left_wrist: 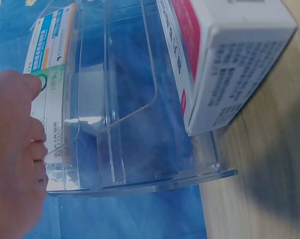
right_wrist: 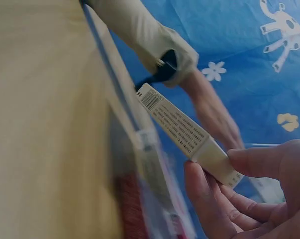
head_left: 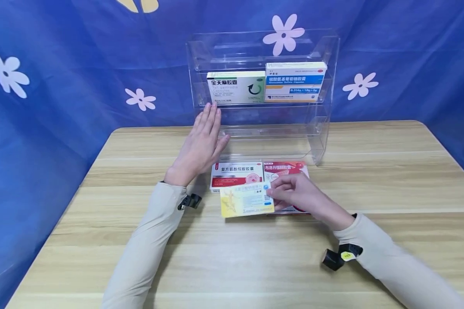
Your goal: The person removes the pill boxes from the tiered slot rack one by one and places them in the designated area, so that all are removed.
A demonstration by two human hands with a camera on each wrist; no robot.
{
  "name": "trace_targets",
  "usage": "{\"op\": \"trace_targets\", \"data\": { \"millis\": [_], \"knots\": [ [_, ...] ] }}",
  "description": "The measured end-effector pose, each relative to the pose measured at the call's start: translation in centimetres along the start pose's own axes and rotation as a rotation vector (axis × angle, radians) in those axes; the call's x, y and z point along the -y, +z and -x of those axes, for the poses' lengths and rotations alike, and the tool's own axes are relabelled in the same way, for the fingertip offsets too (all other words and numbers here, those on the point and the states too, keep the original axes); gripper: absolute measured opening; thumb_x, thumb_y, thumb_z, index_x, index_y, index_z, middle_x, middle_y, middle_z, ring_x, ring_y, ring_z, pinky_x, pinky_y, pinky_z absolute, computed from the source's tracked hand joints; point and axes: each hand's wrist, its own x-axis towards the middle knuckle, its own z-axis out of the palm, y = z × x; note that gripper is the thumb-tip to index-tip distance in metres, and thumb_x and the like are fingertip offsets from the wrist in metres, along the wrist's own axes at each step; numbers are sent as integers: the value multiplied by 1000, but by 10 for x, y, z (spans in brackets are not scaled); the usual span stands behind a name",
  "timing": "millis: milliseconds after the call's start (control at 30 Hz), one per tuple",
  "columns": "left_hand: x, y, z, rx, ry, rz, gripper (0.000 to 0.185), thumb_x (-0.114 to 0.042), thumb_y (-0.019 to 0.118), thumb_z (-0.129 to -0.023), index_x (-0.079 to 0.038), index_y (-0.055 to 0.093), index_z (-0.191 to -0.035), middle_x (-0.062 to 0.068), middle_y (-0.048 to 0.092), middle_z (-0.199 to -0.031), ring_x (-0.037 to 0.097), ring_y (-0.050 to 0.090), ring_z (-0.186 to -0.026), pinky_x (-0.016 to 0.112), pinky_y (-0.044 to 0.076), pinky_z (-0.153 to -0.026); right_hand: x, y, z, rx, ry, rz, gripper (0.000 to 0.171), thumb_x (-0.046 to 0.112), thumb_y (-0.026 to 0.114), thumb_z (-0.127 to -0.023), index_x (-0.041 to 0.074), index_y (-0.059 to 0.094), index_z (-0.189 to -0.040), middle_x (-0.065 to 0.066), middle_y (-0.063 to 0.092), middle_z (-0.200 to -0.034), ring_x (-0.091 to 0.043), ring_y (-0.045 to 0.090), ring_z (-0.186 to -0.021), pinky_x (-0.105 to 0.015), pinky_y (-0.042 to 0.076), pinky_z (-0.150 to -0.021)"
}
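My right hand (head_left: 299, 193) pinches a yellow-and-white medicine box (head_left: 241, 201) by its right end. In the right wrist view, the thumb and fingers grip the narrow end of that box (right_wrist: 177, 124). My left hand (head_left: 201, 143) reaches toward the left side of a clear acrylic rack (head_left: 322, 133), fingers extended, tips just below a green-and-white medicine box (head_left: 237, 88). Beside that one, on the same upper tier, leans a blue-and-white medicine box (head_left: 295, 83). The yellow box partly covers a red-and-white box (head_left: 236, 174) and lies before a red box (head_left: 280, 167), which my right hand partly hides.
The rack stands at the back of a wooden table (head_left: 375, 180), with its lower tiers beneath the two upper boxes. Behind it hangs a blue cloth (head_left: 239, 13) with white flowers. Black wrist cameras sit on both sleeves.
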Motion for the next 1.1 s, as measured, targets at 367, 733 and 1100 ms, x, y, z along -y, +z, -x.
{"op": "trace_targets", "data": {
  "millis": [367,733,1100],
  "knots": [
    [-1,-1,0,15,-23,25,70,-42,23,-105,6,4,-151,16,-12,-159,24,-15,-145,37,-5,-119,-17,19,-3,58,99,-126,29,11,67,-91,-10,60,-110,-19,72,-96,-19,68,-70,-37,60,-69],
    [-1,-5,-3,1,-18,45,70,-44,21,-105,6,6,-151,15,-10,-159,23,-14,-145,40,-1,-120,-10,18,-6,41,108,-162,34,13,67,-92,-9,56,-115,-18,72,-95,-19,68,-70,-36,59,-71],
    [-3,-6,0,31,-40,50,72,-46,19,-104,4,4,-152,14,-10,-160,23,-12,-146,38,-3,-120,-11,18,-7,15,117,-190,36,13,69,-90,-8,56,-116,-14,71,-86,-18,67,-68,-34,59,-70]
  ]
}}
